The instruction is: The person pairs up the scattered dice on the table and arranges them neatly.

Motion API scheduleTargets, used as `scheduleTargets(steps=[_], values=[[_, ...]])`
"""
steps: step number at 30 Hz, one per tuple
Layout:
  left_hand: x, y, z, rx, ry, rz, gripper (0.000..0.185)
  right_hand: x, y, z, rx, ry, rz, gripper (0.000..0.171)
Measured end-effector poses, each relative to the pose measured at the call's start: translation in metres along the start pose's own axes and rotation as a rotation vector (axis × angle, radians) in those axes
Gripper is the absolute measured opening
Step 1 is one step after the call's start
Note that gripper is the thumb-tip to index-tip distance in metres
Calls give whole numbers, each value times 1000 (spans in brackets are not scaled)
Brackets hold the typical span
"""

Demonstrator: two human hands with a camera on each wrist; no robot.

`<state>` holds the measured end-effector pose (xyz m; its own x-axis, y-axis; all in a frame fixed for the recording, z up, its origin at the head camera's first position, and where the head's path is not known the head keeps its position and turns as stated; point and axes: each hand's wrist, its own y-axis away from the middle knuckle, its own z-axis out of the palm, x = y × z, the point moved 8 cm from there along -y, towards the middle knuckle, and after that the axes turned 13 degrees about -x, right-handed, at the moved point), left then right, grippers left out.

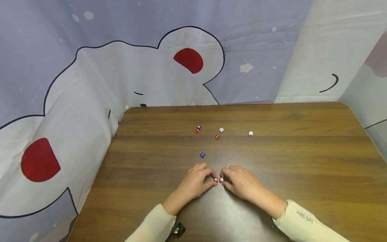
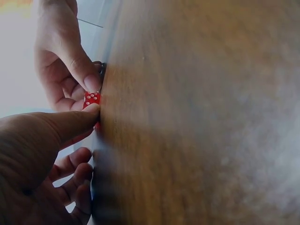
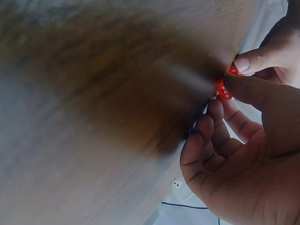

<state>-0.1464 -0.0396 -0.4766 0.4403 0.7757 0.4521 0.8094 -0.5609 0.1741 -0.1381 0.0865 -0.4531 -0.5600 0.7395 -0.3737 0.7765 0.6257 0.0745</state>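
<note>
Near the front middle of the table, my left hand (image 1: 196,180) pinches a red die (image 1: 216,179) between thumb and forefinger. Facing it, my right hand (image 1: 243,183) pinches a second red die (image 1: 221,180) in the same way. Only a narrow gap parts the two dice in the head view. White pips show on a red die (image 2: 92,98) by the thumbs in the left wrist view. In the right wrist view, the right hand's red die (image 3: 225,91) is partly covered by the thumb, and the other red die (image 3: 234,71) shows just beyond.
A blue die (image 1: 202,155) lies ahead of the hands. Farther back, another blue die (image 1: 198,127) touches a red die (image 1: 198,131). To their right are a white die (image 1: 221,129), a red die (image 1: 217,137) and another white die (image 1: 251,133). A patterned curtain hangs behind the wooden table (image 1: 302,151).
</note>
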Motion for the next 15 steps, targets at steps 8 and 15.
scheduleTargets(steps=[8,15], values=[[1,0,1,-16,-8,-13,15,-2,0,1,5,3,-2,20],[1,0,1,-24,-12,-18,17,-2,0,3,-16,-4,1,20]])
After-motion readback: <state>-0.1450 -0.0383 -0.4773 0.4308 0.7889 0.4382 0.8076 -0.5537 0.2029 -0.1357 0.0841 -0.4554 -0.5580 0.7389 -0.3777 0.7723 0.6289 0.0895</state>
